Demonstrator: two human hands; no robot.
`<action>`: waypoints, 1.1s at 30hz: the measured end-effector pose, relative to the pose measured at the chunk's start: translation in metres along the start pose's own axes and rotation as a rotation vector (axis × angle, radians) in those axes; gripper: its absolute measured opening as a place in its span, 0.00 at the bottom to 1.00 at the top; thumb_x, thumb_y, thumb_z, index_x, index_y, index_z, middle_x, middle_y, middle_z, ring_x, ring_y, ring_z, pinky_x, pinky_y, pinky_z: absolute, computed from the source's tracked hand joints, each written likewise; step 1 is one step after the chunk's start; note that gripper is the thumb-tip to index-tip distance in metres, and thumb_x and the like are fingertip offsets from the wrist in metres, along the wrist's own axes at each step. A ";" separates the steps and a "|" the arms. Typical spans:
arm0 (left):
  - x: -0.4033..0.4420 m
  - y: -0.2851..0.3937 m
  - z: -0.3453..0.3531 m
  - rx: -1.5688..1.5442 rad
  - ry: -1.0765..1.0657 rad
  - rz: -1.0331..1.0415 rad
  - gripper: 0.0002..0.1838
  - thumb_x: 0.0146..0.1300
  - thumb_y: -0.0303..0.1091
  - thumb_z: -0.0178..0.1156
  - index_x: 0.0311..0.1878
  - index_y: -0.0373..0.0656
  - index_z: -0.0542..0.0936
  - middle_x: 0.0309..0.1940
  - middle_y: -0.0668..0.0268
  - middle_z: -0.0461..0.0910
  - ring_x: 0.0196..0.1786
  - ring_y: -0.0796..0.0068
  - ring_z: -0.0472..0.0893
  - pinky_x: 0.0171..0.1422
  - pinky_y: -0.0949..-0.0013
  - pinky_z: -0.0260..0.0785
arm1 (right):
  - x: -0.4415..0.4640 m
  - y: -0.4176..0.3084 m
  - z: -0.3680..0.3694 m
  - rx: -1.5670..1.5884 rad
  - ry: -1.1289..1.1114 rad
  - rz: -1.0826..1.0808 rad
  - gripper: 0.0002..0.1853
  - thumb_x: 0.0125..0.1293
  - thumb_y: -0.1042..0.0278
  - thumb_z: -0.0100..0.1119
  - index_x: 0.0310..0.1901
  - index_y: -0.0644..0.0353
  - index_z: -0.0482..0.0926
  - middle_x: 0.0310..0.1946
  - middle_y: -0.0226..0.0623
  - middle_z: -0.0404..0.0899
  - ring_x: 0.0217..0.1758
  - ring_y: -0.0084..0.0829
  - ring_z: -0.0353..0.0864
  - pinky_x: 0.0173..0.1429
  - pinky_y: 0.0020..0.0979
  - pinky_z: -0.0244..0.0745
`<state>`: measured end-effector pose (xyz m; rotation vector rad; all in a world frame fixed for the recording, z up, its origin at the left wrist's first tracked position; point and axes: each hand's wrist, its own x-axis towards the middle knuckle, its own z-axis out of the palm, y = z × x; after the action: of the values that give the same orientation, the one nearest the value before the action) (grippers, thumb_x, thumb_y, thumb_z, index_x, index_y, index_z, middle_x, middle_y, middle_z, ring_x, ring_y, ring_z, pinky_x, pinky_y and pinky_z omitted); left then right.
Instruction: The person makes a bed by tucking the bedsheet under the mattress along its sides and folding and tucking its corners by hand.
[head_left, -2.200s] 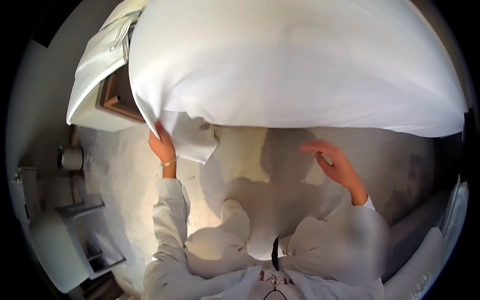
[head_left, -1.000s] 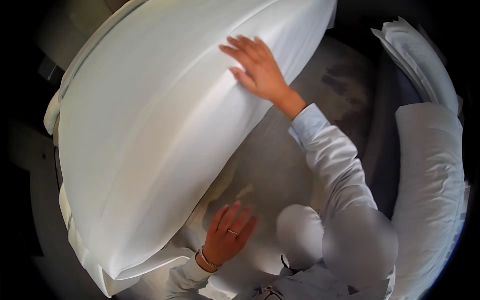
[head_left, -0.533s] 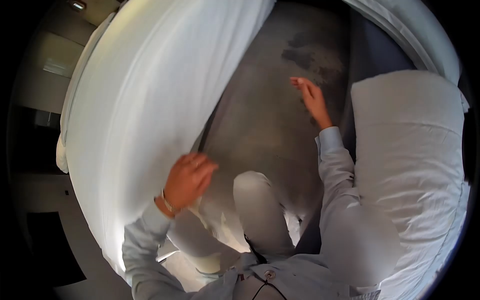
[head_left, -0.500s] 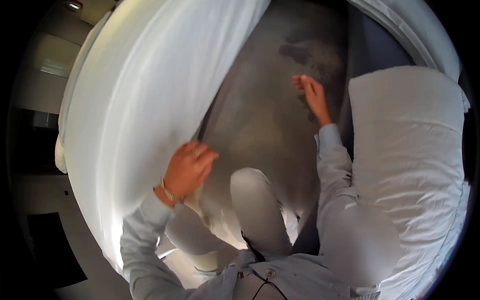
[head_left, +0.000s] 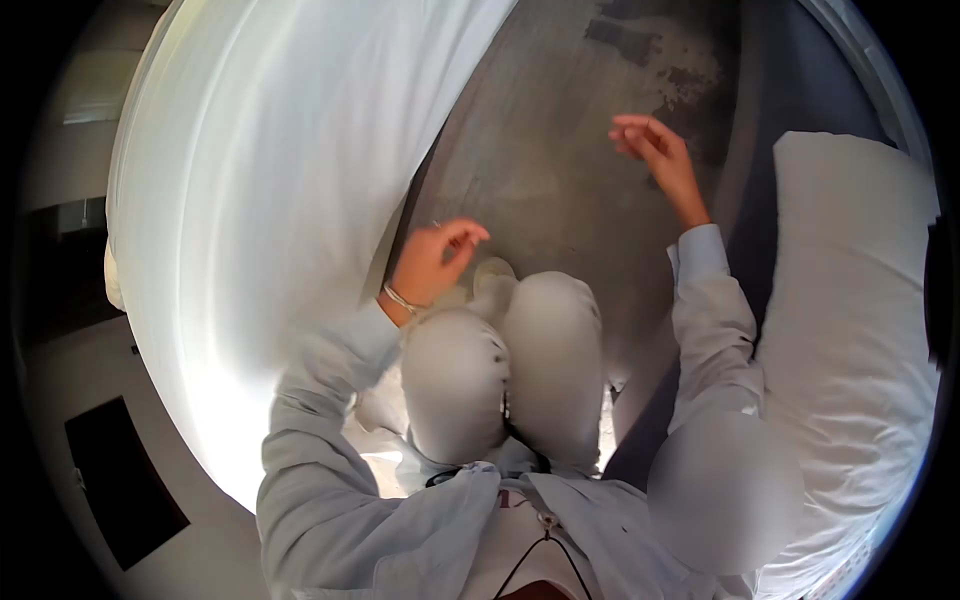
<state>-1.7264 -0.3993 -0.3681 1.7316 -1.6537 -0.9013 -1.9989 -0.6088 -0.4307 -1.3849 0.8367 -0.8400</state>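
Observation:
My left hand hovers just beyond my knees, beside the hanging edge of a large white sheet. Its thumb and fingers curve loosely with a gap between them, and they hold nothing. Farther out on the right, my right hand is in the air over the grey floor. Its fingers are bent and loose, with nothing visible in them. A thick white folded duvet lies to the right of my right forearm, apart from the hand.
My bent knees are close together in the middle. A dark blue-grey surface runs between the floor and the duvet. Dark patches mark the floor farther off. At the far left is a wall with a dark rectangular panel.
My left hand has moved forward and right. My right hand has shifted slightly outward and forward. My knees have come together, and the view has shifted.

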 end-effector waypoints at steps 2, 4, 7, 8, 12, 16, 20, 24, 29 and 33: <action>-0.013 -0.044 0.019 -0.078 0.001 -0.006 0.07 0.62 0.24 0.54 0.41 0.40 0.80 0.29 0.66 0.81 0.29 0.79 0.79 0.35 0.76 0.68 | -0.009 0.030 0.002 -0.045 -0.049 0.038 0.12 0.70 0.65 0.51 0.50 0.58 0.78 0.41 0.34 0.81 0.45 0.25 0.79 0.52 0.25 0.72; -0.020 -0.065 0.035 -0.126 -0.012 -0.125 0.07 0.63 0.25 0.54 0.41 0.39 0.80 0.29 0.66 0.81 0.29 0.80 0.79 0.35 0.76 0.69 | -0.011 0.053 -0.005 -0.216 -0.196 0.080 0.12 0.69 0.69 0.51 0.50 0.59 0.78 0.42 0.32 0.80 0.47 0.24 0.78 0.53 0.25 0.71; -0.011 -0.080 0.042 -0.257 0.061 -0.197 0.07 0.64 0.26 0.54 0.41 0.38 0.80 0.31 0.65 0.81 0.31 0.79 0.80 0.38 0.75 0.70 | -0.005 0.058 -0.002 -0.233 -0.209 0.125 0.11 0.69 0.72 0.49 0.49 0.60 0.78 0.44 0.32 0.80 0.49 0.24 0.79 0.53 0.25 0.72; -0.006 -0.087 0.048 -0.334 0.118 -0.158 0.07 0.63 0.27 0.54 0.41 0.38 0.80 0.31 0.64 0.82 0.32 0.78 0.81 0.39 0.74 0.72 | -0.007 0.065 0.000 -0.236 -0.200 0.133 0.11 0.69 0.72 0.49 0.49 0.60 0.78 0.44 0.32 0.80 0.49 0.24 0.79 0.53 0.25 0.72; 0.041 -0.098 0.045 -0.559 0.223 -0.216 0.08 0.66 0.27 0.53 0.44 0.36 0.79 0.29 0.68 0.77 0.33 0.80 0.77 0.38 0.76 0.69 | -0.003 0.091 0.005 -0.147 -0.055 0.246 0.11 0.69 0.73 0.48 0.50 0.60 0.77 0.47 0.32 0.79 0.50 0.24 0.78 0.52 0.26 0.72; 0.119 -0.081 0.019 -0.701 0.256 -0.217 0.08 0.66 0.27 0.52 0.42 0.36 0.79 0.29 0.68 0.76 0.32 0.80 0.77 0.39 0.76 0.69 | 0.055 0.076 0.027 -0.123 -0.188 0.420 0.15 0.68 0.69 0.49 0.56 0.58 0.72 0.49 0.32 0.78 0.51 0.26 0.77 0.53 0.29 0.73; 0.123 -0.065 0.032 -0.683 0.415 -0.101 0.07 0.66 0.26 0.51 0.41 0.37 0.79 0.27 0.69 0.75 0.29 0.81 0.75 0.36 0.77 0.67 | 0.106 0.005 0.074 -0.029 -0.359 0.511 0.24 0.67 0.52 0.53 0.61 0.52 0.68 0.50 0.34 0.77 0.53 0.28 0.76 0.55 0.32 0.71; 0.136 -0.079 0.046 -0.608 0.555 -0.137 0.07 0.64 0.23 0.52 0.40 0.37 0.78 0.28 0.68 0.74 0.29 0.81 0.75 0.33 0.78 0.66 | 0.173 0.036 0.114 0.183 -0.239 0.392 0.29 0.67 0.49 0.52 0.64 0.54 0.63 0.53 0.36 0.75 0.56 0.30 0.74 0.58 0.36 0.71; 0.140 -0.108 0.080 -0.513 0.543 -0.055 0.07 0.65 0.23 0.51 0.42 0.38 0.78 0.27 0.68 0.73 0.26 0.81 0.73 0.33 0.78 0.65 | 0.202 0.096 0.171 0.694 -0.112 0.647 0.41 0.62 0.42 0.56 0.66 0.65 0.57 0.59 0.39 0.68 0.62 0.32 0.68 0.61 0.33 0.69; 0.113 -0.107 0.064 -0.479 0.516 -0.039 0.07 0.63 0.22 0.53 0.40 0.37 0.79 0.28 0.65 0.76 0.26 0.80 0.74 0.32 0.77 0.65 | 0.199 0.086 0.202 0.831 -0.415 0.432 0.44 0.60 0.41 0.59 0.67 0.65 0.55 0.63 0.39 0.64 0.65 0.33 0.64 0.63 0.33 0.65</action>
<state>-1.7111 -0.5019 -0.5007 1.4966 -0.9774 -0.7127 -1.7262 -0.6879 -0.5148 -0.5692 0.3572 -0.4433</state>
